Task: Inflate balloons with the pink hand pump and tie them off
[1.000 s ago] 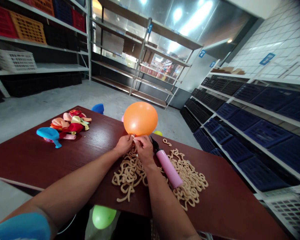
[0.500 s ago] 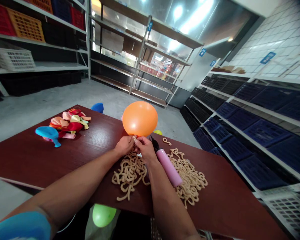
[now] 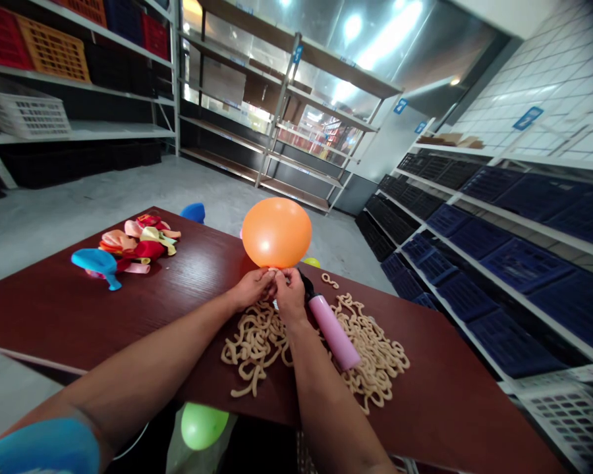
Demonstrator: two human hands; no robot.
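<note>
An inflated orange balloon (image 3: 277,232) stands upright above the table, its neck down between my hands. My left hand (image 3: 252,289) pinches at the neck from the left. Close against it, my right hand (image 3: 290,294) is also closed at the neck, thumb and fingers together. A small pale bit shows between the fingertips; the knot or opening itself is hidden. Below my hands lies a pile of beige curled cord-like pieces (image 3: 257,336). Right of my right forearm lies a pink cylinder with a black end (image 3: 335,332), partly over a second beige pile (image 3: 375,355).
Uninflated balloons (image 3: 138,243) lie on the left of the dark red table (image 3: 188,263), a blue one (image 3: 96,262) nearest. A green balloon (image 3: 203,426) is below the front edge. Shelves with blue crates (image 3: 524,257) line the right; metal racks (image 3: 277,125) stand behind.
Both hands have shifted slightly right at the balloon's neck, with the fingertips closer together. The orange balloon has risen very slightly.
</note>
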